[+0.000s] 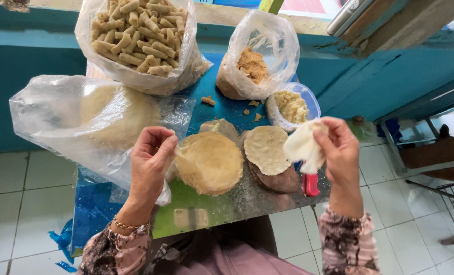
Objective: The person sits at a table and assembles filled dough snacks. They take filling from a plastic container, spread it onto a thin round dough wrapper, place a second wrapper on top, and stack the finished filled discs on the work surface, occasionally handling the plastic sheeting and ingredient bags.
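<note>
the left hand (153, 153) has its grip pinched on the edge of the top wrapper of a stack of round wrappers (210, 162), lifting that rim slightly. the right hand (337, 147) has its grip closed around a folded pale wrapper (303, 146), held up off the counter (237, 203), its long axis running roughly upright. the stack lies flat at the counter's middle, a second stack (266, 149) just beside it. the counter is a shiny metal sheet over blue, against a teal wall (33, 56), with white floor tiles (18, 203) below. bags of rolled snacks (140, 35) and crumbs (252, 63) stand behind.
</note>
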